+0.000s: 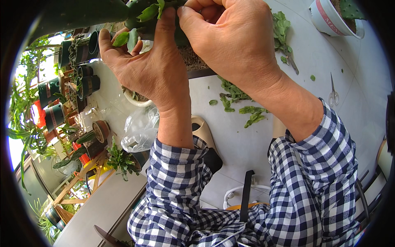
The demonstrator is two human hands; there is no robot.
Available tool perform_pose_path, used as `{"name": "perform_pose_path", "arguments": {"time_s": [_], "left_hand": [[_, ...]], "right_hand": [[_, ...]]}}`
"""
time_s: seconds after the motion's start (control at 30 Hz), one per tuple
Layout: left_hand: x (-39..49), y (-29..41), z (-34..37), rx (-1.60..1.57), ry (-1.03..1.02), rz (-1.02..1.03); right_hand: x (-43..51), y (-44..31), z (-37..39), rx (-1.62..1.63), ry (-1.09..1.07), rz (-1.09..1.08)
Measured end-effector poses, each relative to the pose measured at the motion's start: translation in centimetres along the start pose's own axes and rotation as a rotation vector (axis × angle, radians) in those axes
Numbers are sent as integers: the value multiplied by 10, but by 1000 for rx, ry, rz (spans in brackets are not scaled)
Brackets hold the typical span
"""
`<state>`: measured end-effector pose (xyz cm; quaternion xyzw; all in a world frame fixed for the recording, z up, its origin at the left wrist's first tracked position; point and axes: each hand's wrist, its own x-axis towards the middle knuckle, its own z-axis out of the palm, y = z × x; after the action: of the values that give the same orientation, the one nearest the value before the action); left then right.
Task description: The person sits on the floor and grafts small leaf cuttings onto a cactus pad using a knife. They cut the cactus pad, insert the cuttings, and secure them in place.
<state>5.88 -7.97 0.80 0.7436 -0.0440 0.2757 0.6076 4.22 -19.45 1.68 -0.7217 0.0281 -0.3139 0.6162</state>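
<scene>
A thick green cactus (89, 15) reaches across the top of the view above dark soil (193, 58) in a pot. My left hand (148, 68) is up against it, thumb pressed on the stem near a small leaf-like green segment (148, 13). Two more flat segments (122, 39) show between its thumb and curled fingers. Close by on the right, my right hand (234, 40) has thumb and fingers bent together at the cactus. Its fingertips are partly cut off by the top edge, so what they pinch is hidden.
Cut green segments (234, 91) lie on the pale tiled floor (228, 132), with another bunch (280, 29) farther right. Scissors (333, 95) rest near a white pot (334, 18). A clear plastic bag (142, 129) and a shelf of potted plants (89, 142) stand left.
</scene>
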Motion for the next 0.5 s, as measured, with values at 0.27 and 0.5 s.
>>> {"name": "perform_pose_path", "arguments": {"time_s": [0.27,0.5], "left_hand": [[-1,-3,0,-30,3,9],[0,0,-1,19,11,9]], "right_hand": [[0,-10,-3,-46,-17,25],[2,-12,-5,76,-34,97]]}}
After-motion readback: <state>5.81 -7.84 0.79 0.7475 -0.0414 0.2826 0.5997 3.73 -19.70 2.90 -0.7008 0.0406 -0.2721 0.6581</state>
